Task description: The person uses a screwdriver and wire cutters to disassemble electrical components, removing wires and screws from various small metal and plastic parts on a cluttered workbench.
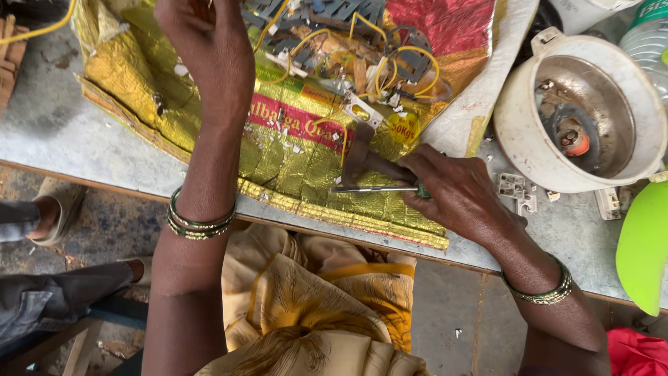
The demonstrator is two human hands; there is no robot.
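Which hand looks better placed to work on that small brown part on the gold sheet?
Probably the right hand: it grips the screwdriver beside the brown part. The left hand reaches away toward the yellow wires.

Bare forearms, green-gold bangles (200, 224) on both wrists, yellow patterned garment (313, 306)

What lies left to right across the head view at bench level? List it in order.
Left hand → screwdriver → right hand → small white bracket → white appliance pot → green plastic piece.
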